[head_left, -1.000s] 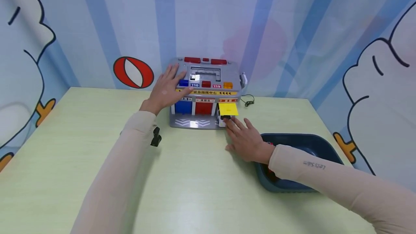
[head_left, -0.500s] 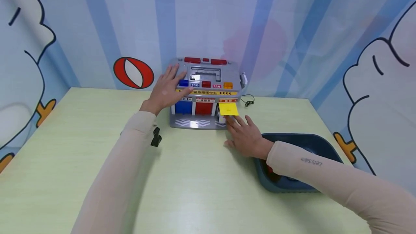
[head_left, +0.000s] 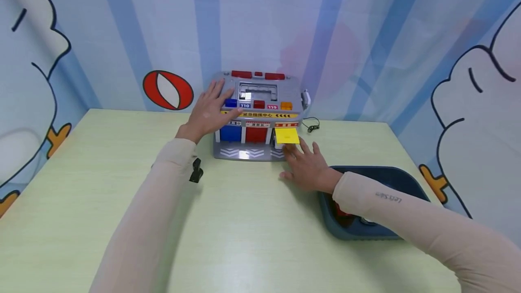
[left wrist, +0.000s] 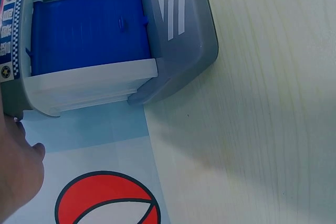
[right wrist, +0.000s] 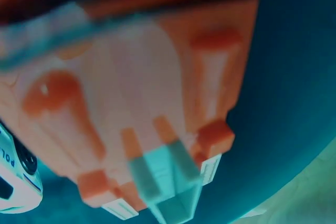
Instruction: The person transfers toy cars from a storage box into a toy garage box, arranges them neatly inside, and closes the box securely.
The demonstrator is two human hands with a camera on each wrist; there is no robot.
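A grey toy emergency station (head_left: 291, 88) stands against the backdrop, with a blue door (head_left: 230, 134) and a red door (head_left: 257, 135) down. Its yellow door (head_left: 287, 135) is swung up at the right bay. Under that flap, a white toy vehicle (head_left: 278, 145) sits mostly hidden in the bay. My right hand (head_left: 307, 166) reaches to it, fingers extended, the fingertips at its outer end. My left hand (head_left: 209, 114) rests spread on the roof's left side; in the left wrist view only part of that hand (left wrist: 18, 166) shows beside the station.
A dark blue bin (head_left: 330, 223) stands on the table beneath my right forearm. The right wrist view shows a blurred orange-red toy (right wrist: 131, 72) and a white toy car (right wrist: 18, 182) inside it. A thin coiled cord (head_left: 312, 127) lies right of the station.
The white toy vehicle has slid deeper into the right bay, under the yellow door. My right hand has moved slightly forward with it. The left hand stays in place.
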